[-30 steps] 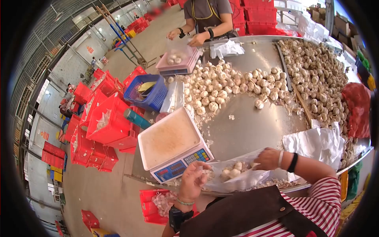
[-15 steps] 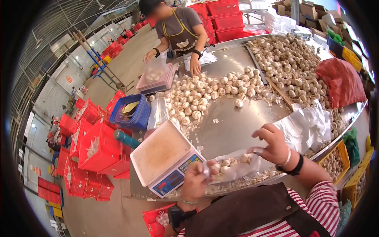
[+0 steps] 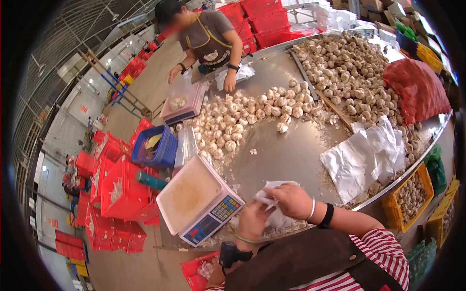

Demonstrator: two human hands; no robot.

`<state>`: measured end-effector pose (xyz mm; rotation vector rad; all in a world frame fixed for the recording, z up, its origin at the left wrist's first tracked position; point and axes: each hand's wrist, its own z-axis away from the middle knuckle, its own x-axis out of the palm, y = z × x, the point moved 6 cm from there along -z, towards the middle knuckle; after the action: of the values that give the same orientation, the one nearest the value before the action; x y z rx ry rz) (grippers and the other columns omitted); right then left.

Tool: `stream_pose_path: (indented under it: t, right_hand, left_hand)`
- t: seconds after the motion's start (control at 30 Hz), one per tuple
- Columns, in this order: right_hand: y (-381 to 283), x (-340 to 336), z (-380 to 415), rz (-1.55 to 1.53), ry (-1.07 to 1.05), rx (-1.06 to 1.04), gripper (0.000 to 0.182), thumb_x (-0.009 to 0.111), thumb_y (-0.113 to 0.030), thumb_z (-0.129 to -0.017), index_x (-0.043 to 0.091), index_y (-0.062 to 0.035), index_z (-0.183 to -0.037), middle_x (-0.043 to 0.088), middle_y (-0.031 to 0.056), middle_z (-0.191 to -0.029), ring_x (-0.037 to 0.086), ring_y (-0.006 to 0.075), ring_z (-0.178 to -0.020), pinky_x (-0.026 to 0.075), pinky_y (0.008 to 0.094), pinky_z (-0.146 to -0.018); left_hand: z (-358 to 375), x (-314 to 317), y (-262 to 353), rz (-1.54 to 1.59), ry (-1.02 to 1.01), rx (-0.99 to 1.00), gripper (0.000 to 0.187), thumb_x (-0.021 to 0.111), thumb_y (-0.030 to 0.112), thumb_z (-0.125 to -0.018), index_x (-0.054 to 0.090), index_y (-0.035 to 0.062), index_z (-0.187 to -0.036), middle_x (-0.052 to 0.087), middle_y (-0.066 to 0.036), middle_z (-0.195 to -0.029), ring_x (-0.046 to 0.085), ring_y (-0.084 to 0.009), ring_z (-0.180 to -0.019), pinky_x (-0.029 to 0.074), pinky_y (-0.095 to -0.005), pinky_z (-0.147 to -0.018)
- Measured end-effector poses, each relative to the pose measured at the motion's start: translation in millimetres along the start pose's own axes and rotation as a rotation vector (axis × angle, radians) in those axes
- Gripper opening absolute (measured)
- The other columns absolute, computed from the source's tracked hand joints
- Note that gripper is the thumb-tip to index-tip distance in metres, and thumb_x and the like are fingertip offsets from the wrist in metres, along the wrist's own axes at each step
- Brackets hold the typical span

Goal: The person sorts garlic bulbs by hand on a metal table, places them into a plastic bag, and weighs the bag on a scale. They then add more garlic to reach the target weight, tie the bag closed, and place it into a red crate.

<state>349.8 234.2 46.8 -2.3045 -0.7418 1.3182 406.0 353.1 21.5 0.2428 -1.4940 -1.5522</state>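
My left hand point(image 3: 253, 221) and my right hand point(image 3: 291, 200) are close together at the table's near edge. Both have their fingers closed on the gathered top of a white plastic bag point(image 3: 279, 218). The bag hangs between and below them, partly covered by my fingers, and its contents cannot be made out now. Just left of my hands stands a digital scale point(image 3: 191, 194) with its pan bare. Beyond them lies a pile of garlic bulbs point(image 3: 228, 123) on the metal table point(image 3: 276, 155).
White plastic bags point(image 3: 366, 155) lie at right, beside a larger garlic heap point(image 3: 347, 68) and a red mesh sack point(image 3: 417, 89). A blue basket point(image 3: 155, 145) and red crates point(image 3: 126, 189) stand at left. Across the table, a co-worker point(image 3: 208, 43) handles a bag on another scale point(image 3: 182, 104).
My right hand has come left to meet my left hand at the bag's top. The bag, earlier stretched sideways with garlic bulbs showing, is now gathered. The view has shifted slightly.
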Motion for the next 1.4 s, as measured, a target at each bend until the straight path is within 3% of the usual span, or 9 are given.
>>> stream_pose_path:
  t: [0.2, 0.27, 0.37, 0.53, 0.63, 0.8, 1.1, 1.3, 1.4]
  right_hand:
    - [88, 28, 54, -1.714, 0.315, 0.9, 0.046, 0.057, 0.004, -0.083, 0.052, -0.0062, -0.128, 0.064, 0.0086, -0.088, 0.052, 0.0129, -0.052, 0.047, 0.023, -0.052]
    - [53, 12, 31, -1.947, -0.364, 0.907, 0.045, 0.053, 0.001, -0.089, 0.046, -0.0044, -0.133, 0.062, 0.007, -0.079, 0.054, 0.0108, -0.055, 0.042, 0.0208, -0.049]
    - [53, 19, 10, -1.341, -0.527, 0.816, 0.046, 0.052, -0.002, -0.091, 0.044, -0.0054, -0.136, 0.061, 0.0039, -0.075, 0.048, 0.0071, -0.054, 0.034, 0.0185, -0.047]
    - [154, 40, 60, -1.287, -0.245, 0.975, 0.042, 0.051, -0.002, -0.09, 0.047, -0.0028, -0.132, 0.04, -0.0051, -0.061, 0.037, 0.0065, -0.052, 0.035, 0.0238, -0.053]
    - [178, 70, 107, -1.515, -0.101, 1.243, 0.049, 0.049, 0.001, -0.087, 0.041, -0.0021, -0.135, 0.041, -0.004, -0.062, 0.037, 0.0082, -0.05, 0.037, 0.0256, -0.054]
    - [101, -4, 28, -1.748, -0.025, 0.842, 0.076, 0.051, 0.011, -0.079, 0.023, -0.0073, -0.147, 0.063, 0.0085, -0.091, 0.061, 0.0173, -0.07, 0.055, 0.0335, -0.069]
    - [10, 18, 22, -0.36, -0.532, 0.183, 0.081, 0.06, 0.017, -0.072, 0.031, -0.0073, -0.145, 0.062, 0.005, -0.092, 0.063, 0.0146, -0.082, 0.054, 0.0269, -0.067]
    - [116, -19, 57, -1.384, -0.001, 0.792, 0.039, 0.058, -0.003, -0.084, 0.053, -0.0054, -0.122, 0.049, -0.004, -0.059, 0.042, 0.0059, -0.051, 0.035, 0.0189, -0.052]
    - [98, 2, 73, -0.905, -0.587, 0.822, 0.034, 0.057, -0.008, -0.087, 0.054, -0.0041, -0.121, 0.053, -0.0014, -0.062, 0.042, 0.0052, -0.049, 0.034, 0.0191, -0.048]
  left_hand:
    - [-14, -72, -27, 0.704, 0.275, -0.047, 0.02, 0.051, 0.013, -0.089, 0.048, 0.0069, -0.071, 0.051, -0.003, -0.067, 0.051, -0.0171, -0.068, 0.044, -0.0371, -0.076]
    - [-12, -46, -5, 0.641, 0.222, 0.044, 0.024, 0.049, 0.013, -0.091, 0.041, 0.0092, -0.069, 0.042, -0.001, -0.063, 0.043, -0.0148, -0.062, 0.043, -0.0338, -0.073]
    - [0, -26, 7, 0.446, 0.174, 0.09, 0.028, 0.048, 0.015, -0.092, 0.04, 0.0103, -0.066, 0.037, 0.001, -0.058, 0.038, -0.0126, -0.054, 0.04, -0.0296, -0.064]
    - [32, -146, -56, -0.179, 0.365, -0.009, 0.034, 0.046, 0.014, -0.088, 0.037, 0.0116, -0.055, 0.028, 0.003, -0.047, 0.026, -0.0081, -0.039, 0.023, -0.0225, -0.042]
    - [36, -141, -89, 0.223, 0.249, -0.185, 0.028, 0.048, 0.016, -0.087, 0.045, 0.0088, -0.061, 0.038, 0.002, -0.051, 0.033, -0.008, -0.041, 0.025, -0.0229, -0.042]
    - [21, -56, -47, 0.424, -0.006, -0.038, 0.017, 0.047, 0.01, -0.09, 0.059, 0.0013, -0.098, 0.059, -0.005, -0.086, 0.047, -0.008, -0.053, 0.035, -0.0182, -0.045]
    - [-48, -12, -85, 0.46, 0.127, 0.046, 0.025, 0.058, 0.031, -0.095, 0.054, 0.016, -0.114, 0.064, -0.001, -0.098, 0.063, -0.0092, -0.082, 0.05, -0.0236, -0.066]
    - [-10, -88, -114, 0.807, 0.382, -0.015, 0.016, 0.051, 0.014, -0.093, 0.055, 0.0092, -0.079, 0.035, 0.005, -0.056, 0.036, -0.0075, -0.05, 0.041, -0.0262, -0.057]
    - [-12, -56, -101, 0.975, 0.302, -0.021, 0.015, 0.053, 0.014, -0.094, 0.058, 0.0062, -0.082, 0.038, 0.004, -0.057, 0.039, -0.0081, -0.049, 0.041, -0.0244, -0.055]
